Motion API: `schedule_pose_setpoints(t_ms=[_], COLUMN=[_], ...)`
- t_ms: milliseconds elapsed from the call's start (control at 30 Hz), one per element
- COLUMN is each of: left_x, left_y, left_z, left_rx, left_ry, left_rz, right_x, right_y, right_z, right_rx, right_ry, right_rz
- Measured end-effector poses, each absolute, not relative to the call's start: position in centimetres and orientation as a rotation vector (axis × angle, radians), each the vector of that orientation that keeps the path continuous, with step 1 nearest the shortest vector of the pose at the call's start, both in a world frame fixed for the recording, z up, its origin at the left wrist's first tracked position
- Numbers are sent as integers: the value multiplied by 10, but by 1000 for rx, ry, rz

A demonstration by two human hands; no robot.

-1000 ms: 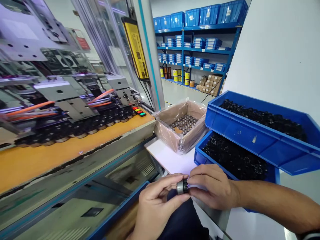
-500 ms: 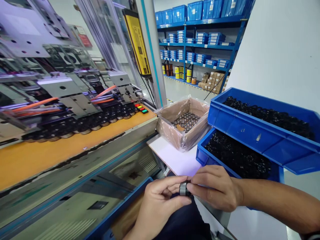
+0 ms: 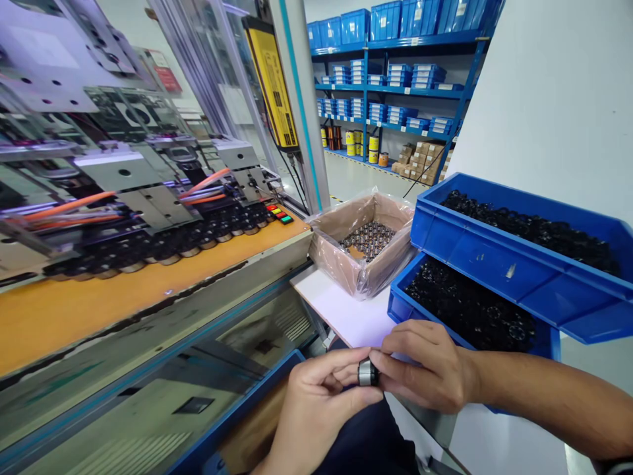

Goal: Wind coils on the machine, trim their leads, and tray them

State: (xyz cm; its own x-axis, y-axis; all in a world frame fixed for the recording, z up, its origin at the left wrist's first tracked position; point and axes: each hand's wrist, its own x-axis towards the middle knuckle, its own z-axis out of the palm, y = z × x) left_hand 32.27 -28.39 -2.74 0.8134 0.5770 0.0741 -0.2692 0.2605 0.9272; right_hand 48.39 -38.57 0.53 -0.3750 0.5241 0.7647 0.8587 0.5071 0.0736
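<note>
Between my two hands is a small round metal core with a black plastic ring on its right side. My left hand grips it from the left, thumb below and forefinger above. From the right, the fingertips of my right hand press on the black side of the same part. Its far face is hidden by my fingers. Both hands are above my lap, just in front of the lower blue bin, which holds many black plastic rings.
An upper blue bin of black parts overhangs the lower one. A plastic-lined carton with metal cores stands on the white table. At left, a machine has an orange ledge with a row of parts. Blue shelving stands behind.
The metal core has turned slightly between my fingers and shows more of its silver side. My right hand has shifted a little; both hands stay on the part.
</note>
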Motion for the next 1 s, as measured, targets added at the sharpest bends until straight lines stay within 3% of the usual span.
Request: schedule_pose_setpoints(t_ms=[133,400,533,733,900,1000], left_x=[327,313,313,326,335,333], left_y=[-299,-272,-273,-284,-287,-285], left_z=[-33,-24,-26,-35,-40,-45], left_rx=[1201,1987,2028,1490,933,916], left_ry=[392,93,103,266,137,125], left_rz=[734,1145,1189,944,557,506], right_x=[484,478,477,477,480,481], right_y=[-387,-389,-389,-386,-384,-384], right_z=[3,2,3,5,5,5], right_rx=[-1115,-1099,-1112,-1115,-1204,-1183], right_ry=[-2103,-1962,-1949,-2011,-1857,-1846], right_rz=[-713,-358,-302,-476,-288,-225])
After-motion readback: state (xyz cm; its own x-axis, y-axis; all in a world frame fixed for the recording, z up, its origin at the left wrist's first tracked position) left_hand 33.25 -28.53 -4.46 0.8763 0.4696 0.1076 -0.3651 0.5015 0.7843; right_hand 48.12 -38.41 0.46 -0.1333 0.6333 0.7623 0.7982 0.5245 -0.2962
